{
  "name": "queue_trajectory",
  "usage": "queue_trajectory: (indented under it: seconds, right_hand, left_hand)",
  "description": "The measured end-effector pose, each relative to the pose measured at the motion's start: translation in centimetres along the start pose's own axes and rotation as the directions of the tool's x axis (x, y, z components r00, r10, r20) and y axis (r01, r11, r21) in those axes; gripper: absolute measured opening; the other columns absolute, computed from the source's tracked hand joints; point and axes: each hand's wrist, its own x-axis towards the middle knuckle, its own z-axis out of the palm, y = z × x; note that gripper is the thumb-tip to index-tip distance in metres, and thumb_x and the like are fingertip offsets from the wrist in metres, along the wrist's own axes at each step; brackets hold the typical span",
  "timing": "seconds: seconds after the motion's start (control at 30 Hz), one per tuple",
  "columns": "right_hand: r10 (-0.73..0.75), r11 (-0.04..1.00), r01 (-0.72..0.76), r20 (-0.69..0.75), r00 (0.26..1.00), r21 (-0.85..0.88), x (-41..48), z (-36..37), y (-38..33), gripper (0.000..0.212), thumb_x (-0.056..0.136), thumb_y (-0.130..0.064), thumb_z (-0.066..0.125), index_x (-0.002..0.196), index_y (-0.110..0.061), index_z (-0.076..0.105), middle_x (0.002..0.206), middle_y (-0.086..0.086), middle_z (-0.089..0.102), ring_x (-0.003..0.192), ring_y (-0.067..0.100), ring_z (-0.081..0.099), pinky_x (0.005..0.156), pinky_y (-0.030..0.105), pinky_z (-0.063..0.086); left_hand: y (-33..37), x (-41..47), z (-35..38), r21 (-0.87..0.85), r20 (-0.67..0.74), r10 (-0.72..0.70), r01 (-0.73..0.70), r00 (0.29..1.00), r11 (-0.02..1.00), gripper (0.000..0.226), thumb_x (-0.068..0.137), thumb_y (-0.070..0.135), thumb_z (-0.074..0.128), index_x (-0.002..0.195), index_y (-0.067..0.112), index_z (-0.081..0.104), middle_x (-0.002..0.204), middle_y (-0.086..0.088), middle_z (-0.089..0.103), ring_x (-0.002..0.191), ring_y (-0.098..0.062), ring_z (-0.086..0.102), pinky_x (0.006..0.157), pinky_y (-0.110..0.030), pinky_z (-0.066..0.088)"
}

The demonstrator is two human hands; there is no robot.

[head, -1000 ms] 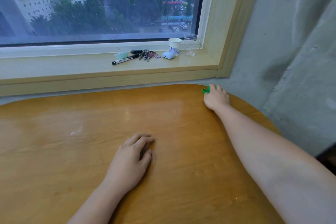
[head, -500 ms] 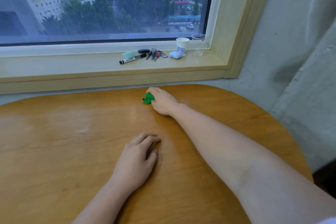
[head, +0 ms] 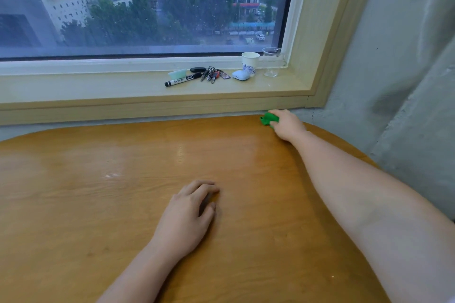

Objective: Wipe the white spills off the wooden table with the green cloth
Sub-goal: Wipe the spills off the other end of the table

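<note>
Right hand [head: 286, 125] clenched on bunched green cloth [head: 268, 119] at far right worktop [head: 73, 204] edge; unwiped surface lies leftward; left hand [head: 189, 214] loosely curled, holding nothing, braced mid-worktop.

The green cloth [head: 268, 119] is scrunched into a small wad right at the table's [head: 98, 204] far edge, toward the right. The wooden top looks glossy with faint streaky sheen, and I can't make out any white spills.

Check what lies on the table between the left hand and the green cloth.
Nothing: in the head view only bare wooden table separates the left hand from the green cloth.
</note>
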Motion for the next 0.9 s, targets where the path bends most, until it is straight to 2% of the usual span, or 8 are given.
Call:
queue_trajectory:
  seconds: [0.1, 0.2, 0.27, 0.43, 0.63, 0.9]
  right_hand:
    - [0.101, 0.994, -0.103, -0.048, 0.994, -0.035, -0.2, -1.3, 3.8, 0.05, 0.109, -0.032, 0.053, 0.158, -0.037, 0.046, 0.159, 0.006, 0.048, 0.133, 0.036, 0.054, 0.091, 0.042, 0.047]
    - [0.15, 0.988, -0.153, -0.084, 0.985, -0.036, -1.2, -2.0, 6.8, 0.05, 0.109, -0.031, 0.05, 0.159, -0.035, 0.046, 0.161, 0.01, 0.047, 0.137, 0.038, 0.052, 0.102, 0.046, 0.047]
    - [0.15, 0.987, -0.155, -0.104, 0.983, -0.035, -2.4, -2.2, 8.0, 0.05, 0.11, -0.029, 0.048, 0.16, -0.034, 0.045, 0.162, 0.009, 0.046, 0.138, 0.039, 0.051, 0.105, 0.049, 0.047]
    - [0.109, 0.992, -0.117, -0.124, 0.986, -0.056, -6.2, -3.1, 10.6, 0.05, 0.11, -0.03, 0.049, 0.159, -0.035, 0.046, 0.155, 0.006, 0.051, 0.13, 0.037, 0.056, 0.099, 0.048, 0.05]
    - [0.146, 0.984, -0.158, -0.135, 0.98, -0.085, -11.3, -5.5, 14.5, 0.049, 0.108, -0.029, 0.053, 0.157, -0.035, 0.049, 0.151, 0.009, 0.056, 0.128, 0.037, 0.059, 0.1, 0.047, 0.052]
    - [0.156, 0.975, -0.175, -0.146, 0.977, -0.133, -20.2, -8.1, 15.6, 0.049, 0.107, -0.029, 0.055, 0.156, -0.032, 0.05, 0.151, 0.01, 0.057, 0.129, 0.037, 0.059, 0.099, 0.045, 0.051]
  left_hand:
    - [0.0, 0.0, 0.0, 0.0, -0.001, 0.0, 0.0, 1.0, 1.0, 0.033, 0.101, 0.033, 0.059, 0.132, 0.044, 0.064, 0.14, 0.035, 0.051, 0.132, 0.005, 0.049, 0.109, -0.036, 0.046]
    - [0.1, 0.1, 0.0, -0.005, 0.001, -0.006, 0.006, 1.0, 1.0, 0.033, 0.102, 0.033, 0.059, 0.132, 0.044, 0.064, 0.14, 0.035, 0.051, 0.133, 0.004, 0.049, 0.11, -0.036, 0.045]
    - [0.1, 0.1, 0.0, -0.007, 0.003, -0.006, 0.006, 1.0, 1.0, 0.033, 0.102, 0.033, 0.059, 0.133, 0.043, 0.064, 0.14, 0.034, 0.051, 0.133, 0.003, 0.049, 0.11, -0.036, 0.045]
    - [0.0, 0.1, 0.0, 0.0, 0.006, -0.008, 0.008, 1.0, 1.0, 0.033, 0.102, 0.033, 0.059, 0.133, 0.043, 0.064, 0.14, 0.033, 0.052, 0.132, 0.0, 0.051, 0.109, -0.037, 0.046]
    - [0.0, 0.0, -0.1, 0.01, 0.01, -0.002, 0.002, 1.0, 1.0, 0.033, 0.102, 0.032, 0.059, 0.133, 0.041, 0.065, 0.141, 0.03, 0.054, 0.132, -0.004, 0.052, 0.107, -0.037, 0.047]
    - [0.5, 0.0, -0.4, 0.023, 0.037, -0.014, 0.014, 0.999, 1.0, 0.032, 0.103, 0.03, 0.059, 0.133, 0.039, 0.065, 0.144, 0.022, 0.056, 0.132, -0.013, 0.056, 0.106, -0.039, 0.047]
